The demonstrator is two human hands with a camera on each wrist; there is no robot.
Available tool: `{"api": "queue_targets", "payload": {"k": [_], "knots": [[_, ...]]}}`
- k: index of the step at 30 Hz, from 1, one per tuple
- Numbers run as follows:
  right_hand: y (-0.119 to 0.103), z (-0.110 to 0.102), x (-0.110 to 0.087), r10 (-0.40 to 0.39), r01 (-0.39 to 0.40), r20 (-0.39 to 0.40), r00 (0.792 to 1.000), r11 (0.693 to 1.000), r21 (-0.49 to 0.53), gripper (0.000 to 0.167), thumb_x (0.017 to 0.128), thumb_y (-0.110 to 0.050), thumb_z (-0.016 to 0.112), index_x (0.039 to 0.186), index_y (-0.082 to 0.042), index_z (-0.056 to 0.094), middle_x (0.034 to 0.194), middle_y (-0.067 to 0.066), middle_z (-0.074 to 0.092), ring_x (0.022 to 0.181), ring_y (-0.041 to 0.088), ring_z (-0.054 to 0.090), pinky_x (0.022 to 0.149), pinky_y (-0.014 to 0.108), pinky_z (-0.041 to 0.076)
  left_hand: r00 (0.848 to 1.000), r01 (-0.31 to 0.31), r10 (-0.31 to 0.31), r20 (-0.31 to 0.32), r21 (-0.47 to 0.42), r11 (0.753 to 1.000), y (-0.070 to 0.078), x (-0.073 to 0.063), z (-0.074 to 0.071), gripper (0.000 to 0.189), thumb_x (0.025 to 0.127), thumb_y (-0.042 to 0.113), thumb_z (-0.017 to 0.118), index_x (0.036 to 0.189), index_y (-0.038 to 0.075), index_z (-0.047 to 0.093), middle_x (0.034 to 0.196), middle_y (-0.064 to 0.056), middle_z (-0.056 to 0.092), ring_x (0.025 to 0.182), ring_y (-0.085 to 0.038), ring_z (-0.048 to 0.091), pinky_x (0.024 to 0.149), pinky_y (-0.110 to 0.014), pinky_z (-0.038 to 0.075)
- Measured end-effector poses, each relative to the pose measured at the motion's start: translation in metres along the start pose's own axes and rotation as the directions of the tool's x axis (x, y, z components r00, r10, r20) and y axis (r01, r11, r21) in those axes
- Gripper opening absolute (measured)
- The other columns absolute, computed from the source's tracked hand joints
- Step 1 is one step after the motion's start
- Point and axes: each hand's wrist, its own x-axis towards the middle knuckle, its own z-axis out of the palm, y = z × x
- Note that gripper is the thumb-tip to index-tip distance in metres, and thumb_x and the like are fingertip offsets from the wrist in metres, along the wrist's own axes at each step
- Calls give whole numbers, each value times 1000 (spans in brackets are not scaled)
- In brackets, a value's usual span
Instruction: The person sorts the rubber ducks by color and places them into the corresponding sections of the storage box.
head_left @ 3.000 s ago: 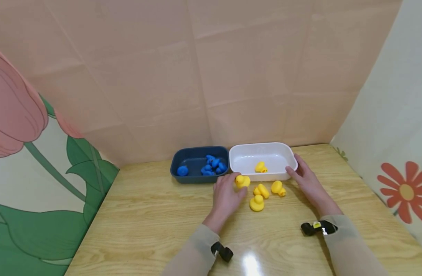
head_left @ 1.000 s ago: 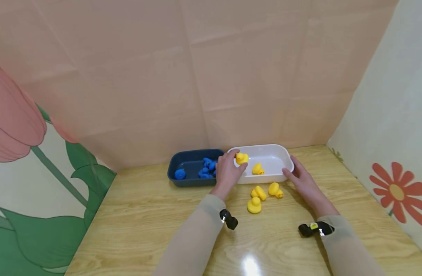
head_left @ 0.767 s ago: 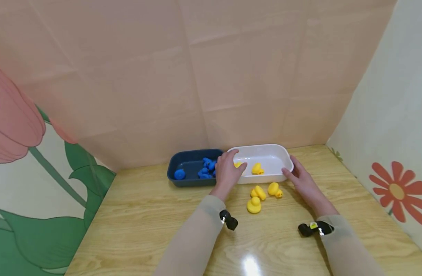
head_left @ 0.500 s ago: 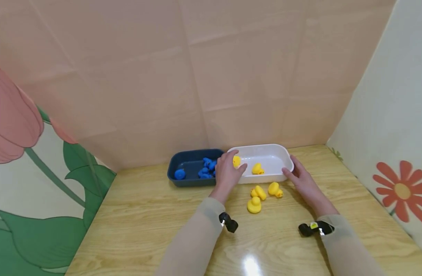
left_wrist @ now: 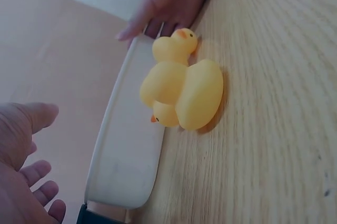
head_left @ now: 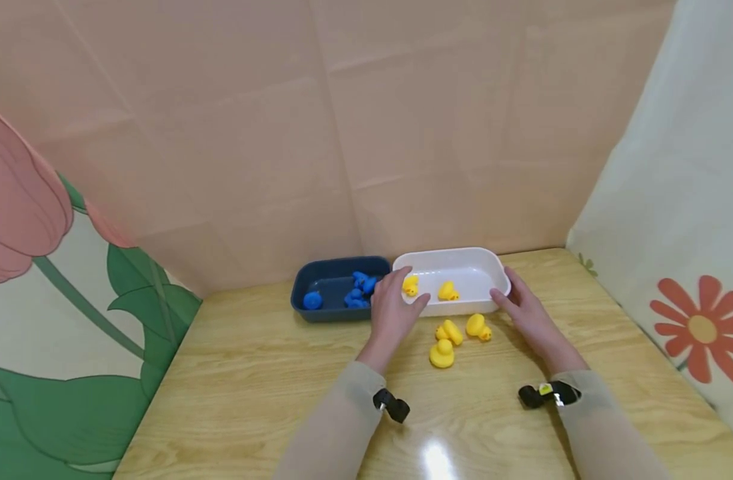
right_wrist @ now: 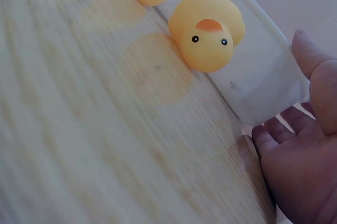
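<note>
My left hand hovers at the left end of a white tub, thumb and fingers spread, holding nothing. Its parted fingers show beside the tub in the left wrist view. Inside the tub lie two yellow rubber ducks, one at the left end and another nearer the middle. My right hand holds the tub's right end, thumb at the rim and fingers round the outer side. On the table before the tub are three more ducks: one upright, one tipped over, one by the tub's front.
A dark blue tub stands against the white one on the left, with several small blue toys inside. Both tubs sit at the back of the wooden table, close to the pink backdrop. A printed flower cloth hangs at the right.
My left hand carried a duck from the table over the white tub and let it go inside at the left end. It has since drawn back slightly. The right hand keeps its hold.
</note>
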Motion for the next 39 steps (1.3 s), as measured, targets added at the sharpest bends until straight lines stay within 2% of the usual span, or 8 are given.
{"api": "queue_targets", "payload": {"k": [11,18,27,34,39], "knots": [[-1,-2,-2,-7,7,0,1000,1000,18,104,108,-68,56,178,-24,-7,184,14,0,167,45,9,130,67,17,998,-32,34,54,-34,999,6,-28,-8,69,99,38,87,160,19,59,161,-2,58,149,-31,49,125,-56,37],[-1,-2,-2,-17,17,0,1000,1000,25,101,110,-64,56,178,-25,-7,184,13,0,167,45,10,130,66,17,992,-4,12,123,-65,998,5,-46,-6,73,99,36,87,163,21,56,165,0,55,153,-29,47,127,-55,35],[2,-2,-1,-31,31,-8,999,999,27,100,110,-63,57,178,-23,-6,184,14,2,167,45,11,130,66,17,985,14,2,175,-90,996,-1,-68,4,74,99,38,87,164,26,54,166,2,53,154,-33,46,126,-58,38],[3,-2,0,-16,16,-1,1000,1000,14,103,108,-67,56,178,-26,-7,184,13,0,167,45,9,130,66,16,980,44,-27,198,-85,995,-3,-77,9,73,99,39,87,163,28,54,166,4,53,154,-28,46,125,-55,40],[4,-3,1,-13,13,1,1000,1000,13,102,108,-67,56,178,-26,-7,184,12,0,167,45,8,130,66,15,975,46,-27,221,-82,996,-6,-82,15,72,98,40,87,162,25,57,163,2,56,152,-29,49,125,-54,40]]}}
